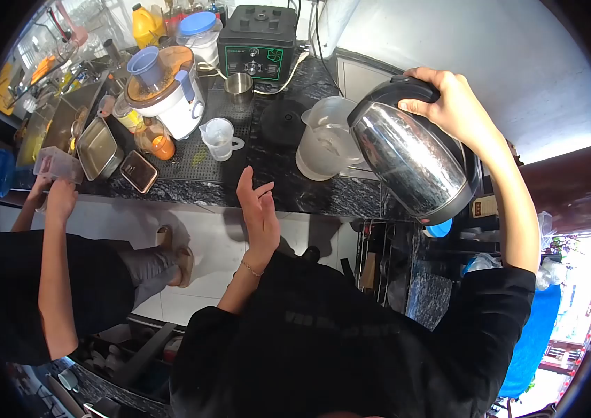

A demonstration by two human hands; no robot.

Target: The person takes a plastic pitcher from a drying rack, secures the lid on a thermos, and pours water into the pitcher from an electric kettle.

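In my right hand [441, 104] is the handle of a shiny metal kettle [407, 160] with a black lid and base. The kettle is tilted, its top end close to the rim of a translucent plastic pitcher [320, 164] on the dark counter. Some clear liquid seems to be inside the pitcher. My left hand [259, 216] is raised at the counter's front edge, fingers apart, holding nothing. Nearest to it stands a small clear measuring jug [219, 139] on a grey mat.
Behind are a black blender base [257, 45], a metal cup [239, 89] and a white juicer [177, 104]. A phone [140, 171] and a metal pan [99, 150] lie left. At far left, a co-worker's hands hold a clear container [58, 164] by the sink.
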